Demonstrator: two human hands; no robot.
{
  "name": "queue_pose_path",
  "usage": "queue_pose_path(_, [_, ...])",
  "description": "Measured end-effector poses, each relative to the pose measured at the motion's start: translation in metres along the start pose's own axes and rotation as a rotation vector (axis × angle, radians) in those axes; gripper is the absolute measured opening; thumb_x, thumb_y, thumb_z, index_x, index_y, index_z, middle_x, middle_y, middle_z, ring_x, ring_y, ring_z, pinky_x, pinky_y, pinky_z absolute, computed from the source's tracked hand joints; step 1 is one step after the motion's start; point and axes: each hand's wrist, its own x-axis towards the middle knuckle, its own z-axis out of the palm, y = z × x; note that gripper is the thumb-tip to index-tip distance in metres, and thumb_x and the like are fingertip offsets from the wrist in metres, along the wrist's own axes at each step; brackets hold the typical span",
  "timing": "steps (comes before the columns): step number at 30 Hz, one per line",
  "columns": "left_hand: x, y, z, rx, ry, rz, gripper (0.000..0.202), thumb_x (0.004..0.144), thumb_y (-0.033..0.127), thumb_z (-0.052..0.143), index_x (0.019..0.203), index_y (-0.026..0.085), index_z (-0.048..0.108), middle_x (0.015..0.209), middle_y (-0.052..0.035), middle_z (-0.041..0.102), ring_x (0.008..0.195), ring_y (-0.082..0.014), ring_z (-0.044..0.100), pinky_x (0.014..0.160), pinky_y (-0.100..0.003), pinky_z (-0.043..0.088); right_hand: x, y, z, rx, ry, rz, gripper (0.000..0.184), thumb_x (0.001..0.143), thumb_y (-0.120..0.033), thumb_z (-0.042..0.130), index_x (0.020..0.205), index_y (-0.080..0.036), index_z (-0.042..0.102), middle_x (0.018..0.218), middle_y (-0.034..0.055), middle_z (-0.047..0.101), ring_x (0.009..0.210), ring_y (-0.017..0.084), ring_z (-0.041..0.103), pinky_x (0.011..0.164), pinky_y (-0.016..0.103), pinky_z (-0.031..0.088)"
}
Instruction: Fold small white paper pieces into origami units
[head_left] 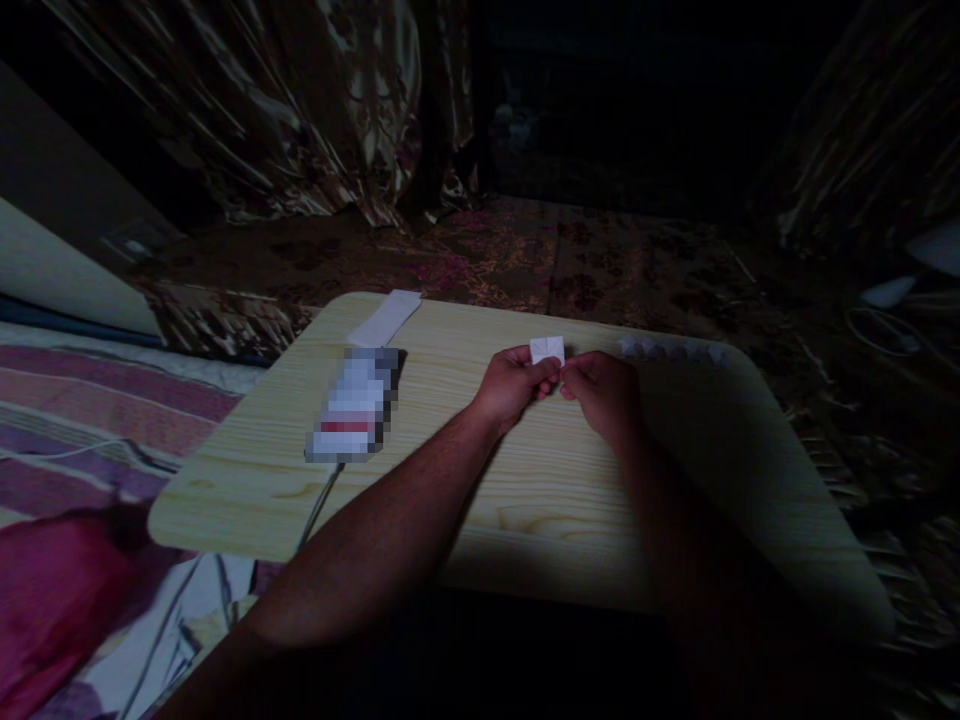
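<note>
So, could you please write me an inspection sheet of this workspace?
Surface: pale wood-grain table, rounded corners.
Job's things: creased white paper square; row of small folded pieces, far right; long white paper, far left.
Clutter: pixelated device, left side.
Hands: left hand grips the square; right hand at its lower right corner, contact unclear.
Cables: pale cable from the device's near end; another cable on the striped bedding.
Surroundings: patterned curtain beyond the table; dim light.
</note>
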Motion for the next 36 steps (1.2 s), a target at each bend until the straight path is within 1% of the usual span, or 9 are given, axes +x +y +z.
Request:
queue_pose_path(4, [0.0006,-0.0016,-0.0011,0.004,-0.001,0.006,0.027,0.066,0.032,0.079,0.072,0.010,0.063,0.061,-0.0007,0.062,0.045,-0.0046,0.048,0.044,-0.019,0.033,0.0001,-0.0012,0.0008,0.041,-0.019,0.031,0.018,0.075,-0.035,0.061,0.079,-0.018,0.066,0.060,-0.0002,0.069,0.054,0.015,0.065,0.051,0.023,0.049])
queue_pose_path(12, [0.0008,-0.0023,-0.0015,0.016,-0.012,0.014,0.025,0.068,0.031,0.077,0.073,0.010,0.065,0.061,-0.0010,0.062,0.045,-0.0049,0.049,0.044,-0.020,0.034,-0.0005,-0.0028,0.0009,0.101,-0.016,0.053,0.013,0.072,-0.029,0.061,0.075,-0.017,0.066,0.057,-0.0018,0.066,0.051,0.013,0.062,0.051,0.021,0.047])
queue_pose_path(16, [0.0003,-0.0021,-0.0007,0.018,-0.011,0.016,0.024,0.069,0.030,0.077,0.073,0.010,0.064,0.061,-0.0010,0.062,0.045,-0.0045,0.048,0.044,-0.019,0.033,-0.0013,-0.0049,0.0002,0.114,-0.026,0.056,0.014,0.073,-0.029,0.060,0.074,-0.017,0.065,0.057,-0.0018,0.066,0.051,0.012,0.062,0.051,0.021,0.047])
queue_pose_path(22, [-0.0005,-0.0009,-0.0009,0.016,-0.005,-0.010,0.025,0.067,0.030,0.079,0.073,0.010,0.064,0.062,-0.0013,0.063,0.045,-0.0043,0.048,0.044,-0.019,0.033,-0.0012,-0.0062,-0.0005,0.059,-0.016,0.051,0.016,0.073,-0.031,0.058,0.075,-0.017,0.066,0.056,-0.0013,0.066,0.051,0.012,0.062,0.050,0.021,0.046])
queue_pose_path(28, [-0.0010,-0.0001,0.0004,0.035,-0.007,-0.008,0.026,0.065,0.030,0.079,0.073,0.010,0.065,0.062,-0.0013,0.062,0.046,-0.0047,0.048,0.045,-0.019,0.034,-0.0020,-0.0040,0.0000,0.019,0.010,0.042,0.015,0.073,-0.031,0.058,0.074,-0.018,0.065,0.056,-0.0004,0.066,0.051,0.014,0.060,0.050,0.022,0.045])
queue_pose_path(32, [-0.0013,-0.0002,0.0013,0.032,-0.019,-0.012,0.027,0.064,0.029,0.080,0.077,0.011,0.066,0.064,-0.0013,0.063,0.048,-0.0055,0.050,0.046,-0.020,0.036,-0.0017,-0.0003,-0.0004,-0.043,0.038,-0.001,0.015,0.074,-0.032,0.058,0.072,-0.018,0.064,0.054,-0.0005,0.064,0.050,0.014,0.058,0.050,0.023,0.043])
queue_pose_path(36, [-0.0012,0.0000,0.0017,0.015,0.012,0.011,0.030,0.058,0.028,0.083,0.077,0.012,0.065,0.063,0.0005,0.062,0.049,-0.0062,0.050,0.046,-0.021,0.035,-0.0010,0.0029,-0.0007,-0.104,0.031,-0.052,0.016,0.076,-0.035,0.059,0.073,-0.019,0.064,0.056,0.0000,0.065,0.053,0.015,0.059,0.053,0.024,0.044])
